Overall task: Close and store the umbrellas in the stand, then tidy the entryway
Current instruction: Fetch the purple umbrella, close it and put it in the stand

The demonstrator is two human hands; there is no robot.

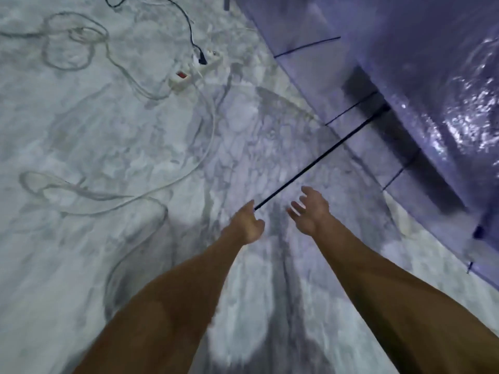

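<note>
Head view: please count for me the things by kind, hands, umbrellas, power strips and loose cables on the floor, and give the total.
Hands: 2, the left hand closed on the umbrella's thin black shaft, the right hand open beside it.
Umbrellas: 1, a translucent open umbrella.
Power strips: 1, a white power strip.
Cables: 2, a black cable and a white cable.
Total: 6.

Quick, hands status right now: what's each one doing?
Left hand: closed on the end of the thin black umbrella shaft.
Right hand: open, fingers spread, holding nothing, beside the shaft under the translucent purple umbrella canopy.
</note>
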